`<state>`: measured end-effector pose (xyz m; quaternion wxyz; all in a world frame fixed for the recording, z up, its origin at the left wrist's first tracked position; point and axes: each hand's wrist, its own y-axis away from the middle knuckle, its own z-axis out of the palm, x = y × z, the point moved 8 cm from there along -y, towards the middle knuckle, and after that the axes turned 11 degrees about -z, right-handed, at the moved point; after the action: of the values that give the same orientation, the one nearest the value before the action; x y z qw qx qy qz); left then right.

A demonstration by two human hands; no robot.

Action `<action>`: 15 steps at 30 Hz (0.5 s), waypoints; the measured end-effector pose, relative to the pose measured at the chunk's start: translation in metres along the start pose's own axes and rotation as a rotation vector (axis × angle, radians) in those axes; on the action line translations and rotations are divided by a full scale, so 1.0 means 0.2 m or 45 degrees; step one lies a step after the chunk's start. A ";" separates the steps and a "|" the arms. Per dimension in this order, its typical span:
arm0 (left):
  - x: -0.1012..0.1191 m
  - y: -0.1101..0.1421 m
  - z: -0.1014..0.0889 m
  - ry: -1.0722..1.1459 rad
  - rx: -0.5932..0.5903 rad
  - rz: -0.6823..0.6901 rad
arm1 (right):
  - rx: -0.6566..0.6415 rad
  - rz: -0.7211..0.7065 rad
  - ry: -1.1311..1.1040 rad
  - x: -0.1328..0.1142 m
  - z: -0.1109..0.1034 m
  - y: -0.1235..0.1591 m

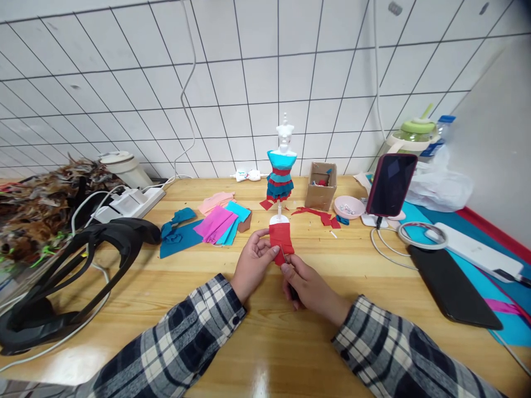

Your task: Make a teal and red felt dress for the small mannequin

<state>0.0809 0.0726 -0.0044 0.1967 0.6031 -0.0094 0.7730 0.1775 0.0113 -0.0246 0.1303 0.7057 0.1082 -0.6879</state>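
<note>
A piece of red crepe-like material [281, 236] is pinched between the thumb and fingers of my left hand [254, 260]. My right hand [305, 282] is closed around scissors [283, 253]; their thin metal blade lies against the red piece, and a dark handle shows under the fingers. Just beyond my hands stands a small white dress form [285, 132] on a round white base [279, 219]. It wears a bright blue top and a layered skirt [279, 185] of red and blue bands.
Folded pink, magenta and blue pieces [214, 224] lie to the left, near a black headset frame [112, 271] and a power strip [131, 204]. Rightward are a cardboard box [320, 196], red scraps [315, 213], a pink bowl [349, 207], an upright phone [391, 185] and a black slab [454, 290].
</note>
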 end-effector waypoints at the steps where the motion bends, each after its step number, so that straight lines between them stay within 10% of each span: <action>1: 0.00 0.00 0.00 -0.001 0.005 0.003 | 0.008 -0.002 -0.004 0.00 0.00 0.00; 15: 0.00 0.00 0.01 0.043 0.003 0.045 | 0.000 -0.004 -0.042 -0.01 0.00 0.00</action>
<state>0.0821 0.0721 -0.0044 0.1826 0.5900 -0.0158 0.7863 0.1769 0.0101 -0.0235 0.1311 0.6941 0.1071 -0.6997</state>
